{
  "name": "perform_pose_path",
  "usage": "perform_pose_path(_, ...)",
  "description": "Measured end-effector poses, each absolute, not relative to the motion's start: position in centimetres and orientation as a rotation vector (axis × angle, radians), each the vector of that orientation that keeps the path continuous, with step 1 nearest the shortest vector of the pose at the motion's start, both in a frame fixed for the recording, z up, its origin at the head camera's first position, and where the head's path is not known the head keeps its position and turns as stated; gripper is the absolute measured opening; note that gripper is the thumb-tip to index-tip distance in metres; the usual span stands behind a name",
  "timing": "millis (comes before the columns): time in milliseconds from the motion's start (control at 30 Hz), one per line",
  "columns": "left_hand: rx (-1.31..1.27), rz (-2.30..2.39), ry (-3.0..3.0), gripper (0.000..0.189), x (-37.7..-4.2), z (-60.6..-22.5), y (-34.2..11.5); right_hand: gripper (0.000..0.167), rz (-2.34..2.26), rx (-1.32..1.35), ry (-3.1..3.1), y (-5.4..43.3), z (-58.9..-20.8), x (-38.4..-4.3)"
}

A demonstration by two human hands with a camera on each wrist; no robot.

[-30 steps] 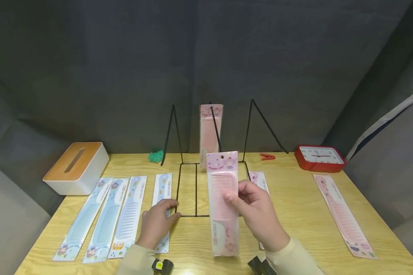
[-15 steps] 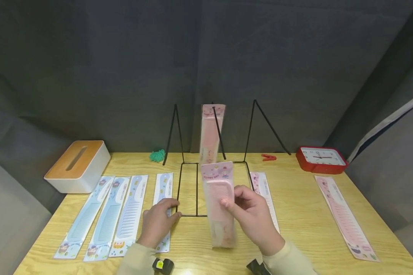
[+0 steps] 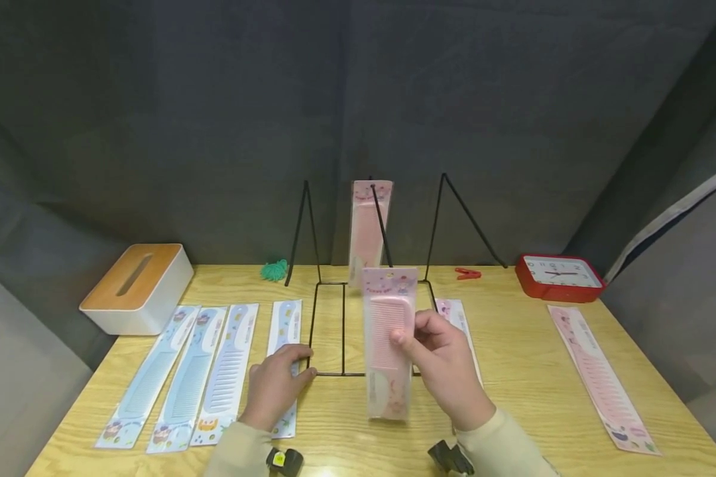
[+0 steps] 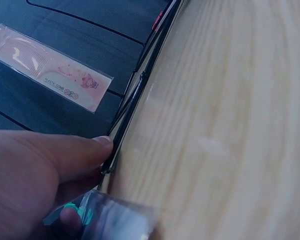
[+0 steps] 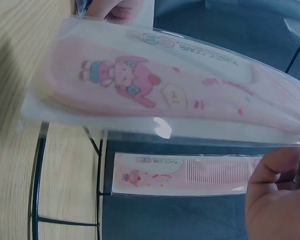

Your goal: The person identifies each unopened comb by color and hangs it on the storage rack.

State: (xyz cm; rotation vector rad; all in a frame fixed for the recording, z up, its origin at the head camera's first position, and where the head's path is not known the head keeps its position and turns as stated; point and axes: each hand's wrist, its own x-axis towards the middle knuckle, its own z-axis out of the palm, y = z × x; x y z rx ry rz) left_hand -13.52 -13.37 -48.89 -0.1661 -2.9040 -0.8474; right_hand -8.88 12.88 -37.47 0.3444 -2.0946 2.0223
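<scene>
My right hand (image 3: 447, 364) pinches a pink comb in a clear package (image 3: 388, 338) by its right edge, upright in front of the black wire rack (image 3: 343, 331). That comb's handle end spans the upper part of the right wrist view. A second packaged pink comb (image 3: 366, 232) hangs from the middle hook of the rack. At the rack's front left corner, my left hand (image 3: 277, 384) grips the base wire between thumb and fingers; the left wrist view shows the thumb (image 4: 85, 155) against the wire. Under this hand lies a packaged blue comb (image 3: 286, 324), partly hidden.
Several packaged blue combs (image 3: 181, 384) lie on the left. One packaged pink comb (image 3: 456, 315) lies partly behind my right hand, another pink comb (image 3: 602, 377) far right. Along the back are a tissue box (image 3: 137, 291), green bundle (image 3: 274, 269), red clip (image 3: 468, 273) and red clock (image 3: 559, 277).
The held pink comb has dipped and shifted left, then come back up and right, and now stands slightly farther from me. My left hand has stayed on the rack's corner.
</scene>
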Motion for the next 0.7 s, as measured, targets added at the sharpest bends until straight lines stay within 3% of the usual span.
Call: perform_pose_path(700,-0.167,-0.835,-2.898,0.034,-13.6,-49.0,-13.3,0.024,2.043,0.25,-2.253,12.8,-38.7,-11.4)
